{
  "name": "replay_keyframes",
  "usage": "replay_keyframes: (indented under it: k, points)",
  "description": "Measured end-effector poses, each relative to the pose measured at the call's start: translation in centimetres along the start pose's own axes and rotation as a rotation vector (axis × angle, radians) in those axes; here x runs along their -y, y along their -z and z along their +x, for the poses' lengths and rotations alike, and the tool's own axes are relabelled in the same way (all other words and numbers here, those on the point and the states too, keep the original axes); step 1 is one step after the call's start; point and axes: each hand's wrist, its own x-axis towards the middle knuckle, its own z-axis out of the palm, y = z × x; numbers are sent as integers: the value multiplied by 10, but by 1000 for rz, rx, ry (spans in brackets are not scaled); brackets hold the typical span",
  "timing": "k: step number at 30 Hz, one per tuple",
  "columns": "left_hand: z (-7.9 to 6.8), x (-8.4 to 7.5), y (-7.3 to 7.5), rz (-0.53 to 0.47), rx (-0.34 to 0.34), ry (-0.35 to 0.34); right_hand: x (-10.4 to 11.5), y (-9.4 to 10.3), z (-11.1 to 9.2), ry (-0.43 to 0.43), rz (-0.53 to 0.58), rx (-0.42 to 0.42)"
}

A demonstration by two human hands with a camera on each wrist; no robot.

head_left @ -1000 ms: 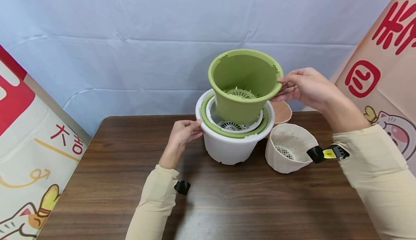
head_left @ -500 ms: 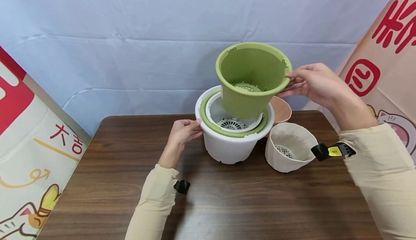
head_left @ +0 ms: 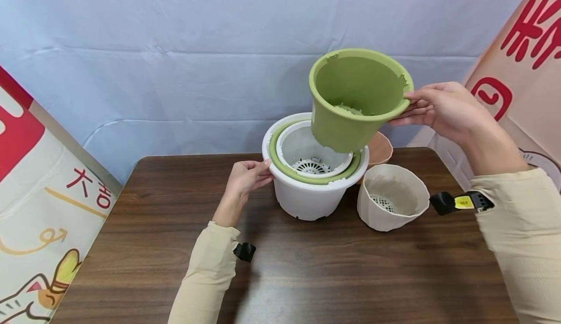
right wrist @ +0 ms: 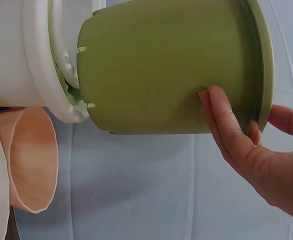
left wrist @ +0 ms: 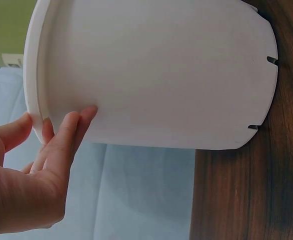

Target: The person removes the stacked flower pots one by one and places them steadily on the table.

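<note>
My right hand (head_left: 447, 109) pinches the rim of a green plastic flowerpot (head_left: 346, 131), holding it tilted above the other pots. In the right wrist view its fingers (right wrist: 229, 122) lie along the outside of the green flowerpot (right wrist: 146, 70), with the thumb at the rim. A large white flowerpot (head_left: 307, 202) stands on the table, with a green pot (head_left: 275, 156) and a smaller white pot (head_left: 293, 146) nested inside it. My left hand (head_left: 245, 180) grips the large pot's left rim; the left wrist view shows thumb and fingers on either side of that rim (left wrist: 34, 75).
To the right stands a cream fluted pot (head_left: 405, 187) with a perforated bottom. Behind it is a terracotta-coloured pot (head_left: 380, 149), partly hidden. A pale blue cloth (head_left: 197, 70) hangs behind the brown wooden table (head_left: 175, 246); printed banners (head_left: 526, 100) flank both sides.
My right hand has carried the green flowerpot up and to the right, out of the nested pots. My left hand stays on the large white pot's rim.
</note>
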Motion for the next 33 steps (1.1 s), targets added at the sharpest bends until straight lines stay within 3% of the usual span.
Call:
replay_keyframes:
  k: [7,17,25,33]
  points:
    - [-2,-1,2,-1,3,-3,5,19,-6,-12,89,-14]
    - [-2,0,1,-11,12,0,6,44,-12,-40,131,-63]
    - [-3,-1,2,-4,10,-1,5,61,-17,-19,182,-16]
    - [-3,-1,2,-2,21,5,4,73,-22,-19,196,-78]
